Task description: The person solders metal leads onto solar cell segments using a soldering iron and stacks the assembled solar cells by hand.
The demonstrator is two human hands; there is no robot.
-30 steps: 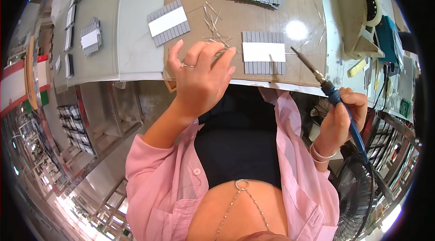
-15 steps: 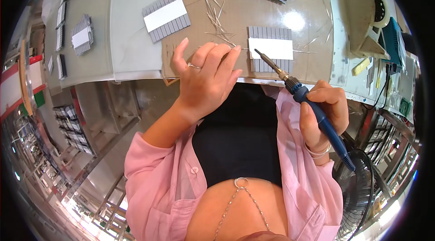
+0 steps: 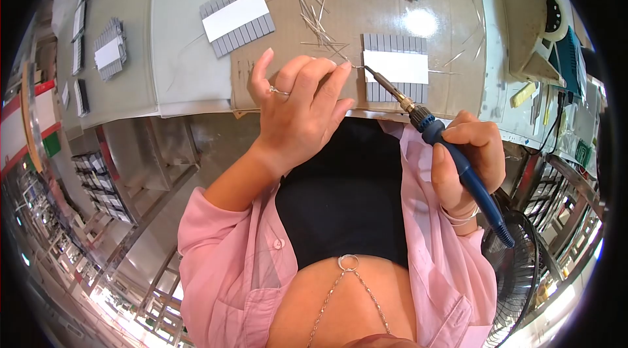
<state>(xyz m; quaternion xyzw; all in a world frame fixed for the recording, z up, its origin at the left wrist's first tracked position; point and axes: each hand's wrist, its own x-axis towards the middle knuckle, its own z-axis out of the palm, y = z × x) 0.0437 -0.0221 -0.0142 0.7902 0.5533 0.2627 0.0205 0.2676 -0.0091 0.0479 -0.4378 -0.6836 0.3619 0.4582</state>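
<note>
Left hand [image 3: 297,109]: half spread, palm down, thumb apart from index; index fingertip at thin wire [image 3: 357,67], pinch or press unclear. Right hand [image 3: 489,166]: closed round soldering iron [image 3: 472,181], its tip at left edge of white-banded grey block [image 3: 396,91], on cardboard [image 3: 445,103].

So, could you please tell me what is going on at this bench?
The person's right hand holds a blue soldering iron, its tip at the left edge of a grey block with a white band. The left hand is at a thin wire beside that edge; whether it grips the wire is unclear. Loose wires and another banded block lie nearby.
</note>
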